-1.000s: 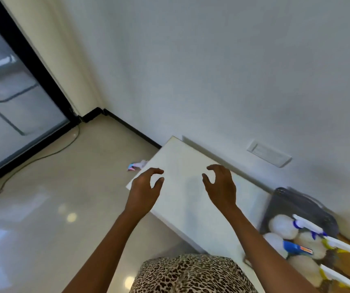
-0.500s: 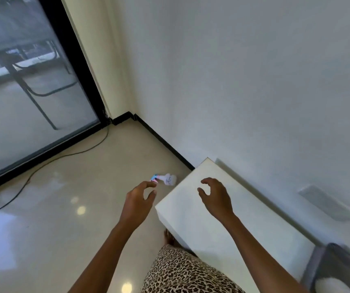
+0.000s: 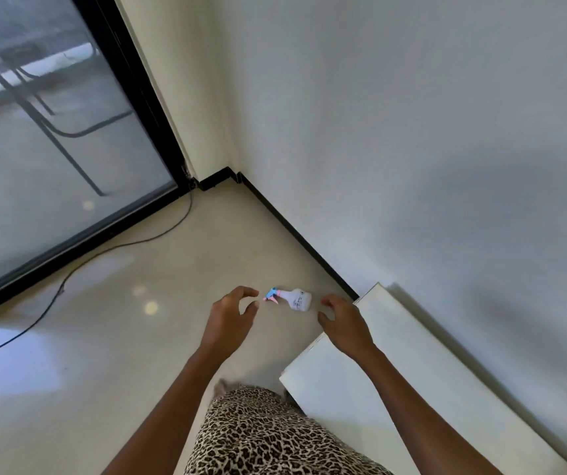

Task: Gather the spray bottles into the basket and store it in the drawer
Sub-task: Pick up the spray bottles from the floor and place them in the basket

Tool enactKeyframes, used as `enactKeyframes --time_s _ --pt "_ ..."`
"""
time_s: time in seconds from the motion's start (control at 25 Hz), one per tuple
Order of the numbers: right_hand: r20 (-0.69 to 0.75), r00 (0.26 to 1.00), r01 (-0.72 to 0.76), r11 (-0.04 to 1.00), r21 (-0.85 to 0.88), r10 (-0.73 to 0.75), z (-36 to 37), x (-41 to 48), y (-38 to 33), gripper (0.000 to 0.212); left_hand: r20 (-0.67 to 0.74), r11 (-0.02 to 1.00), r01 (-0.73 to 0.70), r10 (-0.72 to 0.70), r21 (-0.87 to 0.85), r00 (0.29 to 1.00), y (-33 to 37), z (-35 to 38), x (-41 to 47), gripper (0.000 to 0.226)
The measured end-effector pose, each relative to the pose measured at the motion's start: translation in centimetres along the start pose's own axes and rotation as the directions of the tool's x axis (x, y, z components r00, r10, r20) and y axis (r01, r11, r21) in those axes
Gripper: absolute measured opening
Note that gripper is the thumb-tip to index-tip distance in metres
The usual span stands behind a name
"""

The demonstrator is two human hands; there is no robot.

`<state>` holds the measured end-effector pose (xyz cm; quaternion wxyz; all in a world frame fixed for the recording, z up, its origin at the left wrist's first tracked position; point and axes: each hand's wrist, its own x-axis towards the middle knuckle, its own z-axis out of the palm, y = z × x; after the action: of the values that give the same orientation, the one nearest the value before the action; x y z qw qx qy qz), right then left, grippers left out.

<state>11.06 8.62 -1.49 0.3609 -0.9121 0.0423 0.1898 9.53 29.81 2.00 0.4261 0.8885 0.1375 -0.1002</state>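
While one spray bottle [image 3: 292, 298] lay ungathered on the floor [image 3: 131, 337], my left hand [image 3: 230, 318] and right hand [image 3: 345, 323] hung spread, empty; basket seemingly out of view.

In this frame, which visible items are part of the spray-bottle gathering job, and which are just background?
Job:
spray bottle, lying on the floor
left hand, open
right hand, open

Background:
white cabinet top
black cable
glass door
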Motion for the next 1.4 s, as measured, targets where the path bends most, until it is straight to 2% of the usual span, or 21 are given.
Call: enactKeyframes --time_s 0.16,0.28,0.6,0.88,1.0,1.08,1.24,1.4 --pt "0.065 0.995 -0.082 0.996 0.020 0.081 1.3 3.5 -1.7 0.030 0.102 0.999 0.019 -0.022 0.034 0.995 -1.4 -1.5 5.4 0.019" --pt "0.046 0.986 -0.159 0.987 0.014 0.159 1.9 5.5 -3.2 0.032 0.206 0.998 -0.001 -0.013 0.068 0.978 -2.9 -2.3 9.2 0.020" --pt "0.096 0.929 -0.356 0.934 -0.025 0.357 6.9 12.7 -6.2 0.028 0.453 0.977 -0.013 -0.087 0.213 0.887 -9.2 -5.0 18.6 0.026" --pt "0.197 0.863 -0.439 0.884 -0.161 0.465 14.5 21.0 0.3 0.010 0.502 0.947 0.078 -0.233 0.311 0.833 -15.7 2.1 26.9 0.038" --pt "0.243 0.872 -0.346 0.887 -0.307 0.424 20.3 25.6 5.5 0.022 0.494 0.932 0.123 -0.289 0.342 0.820 -20.9 7.6 30.3 0.038" --pt "0.315 0.876 -0.218 0.883 -0.415 0.364 25.1 29.3 9.6 0.031 0.452 0.904 0.199 -0.367 0.378 0.813 -25.8 12.1 32.5 0.038" --pt "0.337 0.901 -0.067 0.855 -0.515 0.274 34.0 35.8 17.7 0.045 0.386 0.829 0.360 -0.528 0.427 0.757 -35.3 20.8 34.5 0.037" --pt "0.345 0.922 0.099 0.759 -0.644 0.172 40.3 40.6 24.6 0.038 0.388 0.800 0.468 -0.594 0.376 0.705 -41.9 26.9 34.5 0.034"
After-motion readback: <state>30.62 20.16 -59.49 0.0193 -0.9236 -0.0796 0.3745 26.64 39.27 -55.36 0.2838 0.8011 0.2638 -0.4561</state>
